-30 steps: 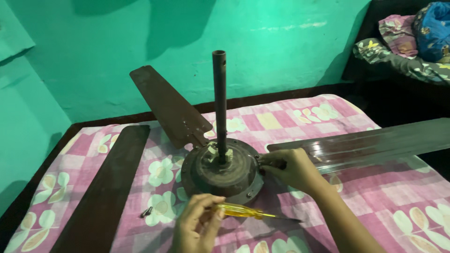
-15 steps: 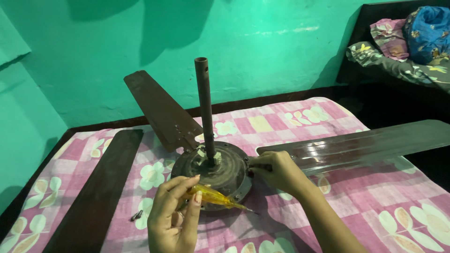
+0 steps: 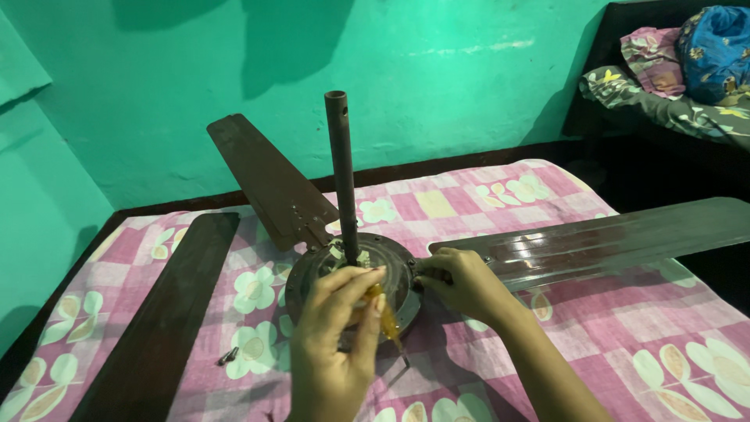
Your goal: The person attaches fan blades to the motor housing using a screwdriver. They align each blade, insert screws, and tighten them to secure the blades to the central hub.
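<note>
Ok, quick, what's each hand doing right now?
Left hand: closed around a yellow transparent-handled screwdriver, tip pointing down.
Right hand: grip pinched where the long brown metal fan blade meets the round brown fan motor housing.

This looks like a bedroom in a home: bright green painted walls point(image 3: 469, 78) close in a bed point(image 3: 609, 328) spread with a pink checked, flower-printed sheet, and a dark bedstead point(image 3: 594, 94) in the corner holds what seems to be heaped patterned bedding point(image 3: 672, 70).
</note>
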